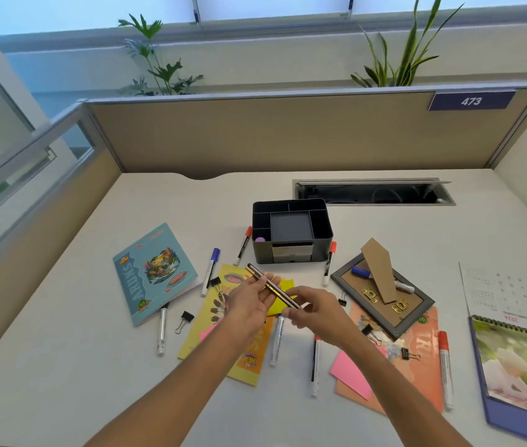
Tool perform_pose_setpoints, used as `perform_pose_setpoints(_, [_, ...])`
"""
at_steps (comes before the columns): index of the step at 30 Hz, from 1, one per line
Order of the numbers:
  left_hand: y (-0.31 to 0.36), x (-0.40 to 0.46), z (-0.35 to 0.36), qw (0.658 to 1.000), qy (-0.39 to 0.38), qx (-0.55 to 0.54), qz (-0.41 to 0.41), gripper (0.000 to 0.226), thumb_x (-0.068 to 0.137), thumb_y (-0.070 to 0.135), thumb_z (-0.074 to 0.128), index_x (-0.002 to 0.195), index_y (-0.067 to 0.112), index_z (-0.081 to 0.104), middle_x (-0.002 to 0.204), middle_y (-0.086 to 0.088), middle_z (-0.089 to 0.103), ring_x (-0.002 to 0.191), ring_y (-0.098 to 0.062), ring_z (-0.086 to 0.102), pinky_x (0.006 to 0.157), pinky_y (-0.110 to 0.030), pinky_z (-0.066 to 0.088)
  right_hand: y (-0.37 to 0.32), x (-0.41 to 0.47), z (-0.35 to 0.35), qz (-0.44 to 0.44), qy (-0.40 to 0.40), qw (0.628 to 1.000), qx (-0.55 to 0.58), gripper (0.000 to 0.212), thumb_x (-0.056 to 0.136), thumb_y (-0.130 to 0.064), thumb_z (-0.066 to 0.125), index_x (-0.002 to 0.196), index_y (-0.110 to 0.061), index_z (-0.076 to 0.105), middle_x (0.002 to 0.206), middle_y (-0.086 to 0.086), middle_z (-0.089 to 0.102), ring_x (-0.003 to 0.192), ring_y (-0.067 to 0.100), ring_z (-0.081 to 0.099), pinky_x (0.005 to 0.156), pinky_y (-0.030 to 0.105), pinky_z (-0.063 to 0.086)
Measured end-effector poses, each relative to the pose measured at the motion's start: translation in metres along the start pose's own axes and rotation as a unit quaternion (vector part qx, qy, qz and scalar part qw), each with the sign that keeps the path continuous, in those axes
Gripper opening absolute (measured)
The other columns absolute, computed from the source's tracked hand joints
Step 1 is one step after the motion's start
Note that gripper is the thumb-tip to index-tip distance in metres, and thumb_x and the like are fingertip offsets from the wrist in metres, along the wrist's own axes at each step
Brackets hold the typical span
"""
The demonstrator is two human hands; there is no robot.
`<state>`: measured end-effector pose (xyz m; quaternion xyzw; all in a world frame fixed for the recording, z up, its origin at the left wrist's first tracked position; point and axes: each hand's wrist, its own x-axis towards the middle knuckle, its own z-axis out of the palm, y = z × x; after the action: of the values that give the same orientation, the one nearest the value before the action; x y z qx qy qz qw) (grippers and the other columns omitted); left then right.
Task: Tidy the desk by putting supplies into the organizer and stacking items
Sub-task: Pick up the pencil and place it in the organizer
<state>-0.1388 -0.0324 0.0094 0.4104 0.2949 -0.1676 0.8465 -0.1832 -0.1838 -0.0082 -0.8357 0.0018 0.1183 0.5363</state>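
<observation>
Nearest, both forearms reaching in over the desk, meeting above the yellow booklet. Left hand pinching the far half of a small bundle of black-and-yellow pencils; right hand pinching the near end, fingers curled around it. Bundle held clear of the desk, long axis slanting from near-right to far-left, far tip aimed left of the organizer. Beyond the hands, straight ahead and slightly right, organizer standing with open compartments on top, a purple item in its front-left slot. Judged: left hand nearer the organizer, so pencils need tipping upright before dropping in. Markers, binder clips and sticky notes scattered around, not yet gathered.
</observation>
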Motion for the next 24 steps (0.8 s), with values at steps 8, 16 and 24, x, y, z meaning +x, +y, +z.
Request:
perform_pose_setpoints(8, [0.015, 0.02, 0.012, 0.998, -0.023, -0.059, 0.014, 0.021, 0.094, -0.002, 0.05, 0.115, -0.003, 0.053, 0.099, -0.019, 0.065, 0.092, -0.028, 0.066, 0.085, -0.038, 0.055, -0.022, 0.026, -0.016, 0.024, 0.119, 0.958, 0.261, 0.012, 0.087, -0.001, 0.064, 0.098, -0.004, 0.068, 0.081, 0.016, 0.068, 0.072, 0.021, 0.067, 0.076, 0.032, 0.059])
perform_pose_setpoints(16, [0.036, 0.049, 0.012, 0.994, 0.048, 0.057, 0.082, 0.037, 0.091, -0.003, 0.054, 0.128, 0.0, 0.051, 0.124, -0.019, 0.059, 0.115, -0.031, 0.058, 0.105, -0.039, 0.044, -0.055, 0.102, -0.052, -0.049, 0.234, 0.969, 0.068, 0.013, 0.091, -0.009, 0.061, 0.102, -0.011, 0.069, 0.083, 0.006, 0.071, 0.075, 0.017, 0.071, 0.078, 0.032, 0.059])
perform_pose_setpoints(24, [0.048, 0.078, 0.019, 0.96, 0.07, 0.233, 0.14, 0.042, 0.092, 0.007, 0.057, 0.132, 0.014, 0.05, 0.137, -0.003, 0.05, 0.125, -0.022, 0.047, 0.109, -0.037, 0.037, -0.076, 0.17, -0.057, -0.037, 0.186, 0.976, -0.103, 0.017, 0.091, -0.006, 0.059, 0.104, -0.01, 0.07, 0.093, 0.008, 0.07, 0.083, 0.017, 0.068, 0.085, 0.03, 0.057])
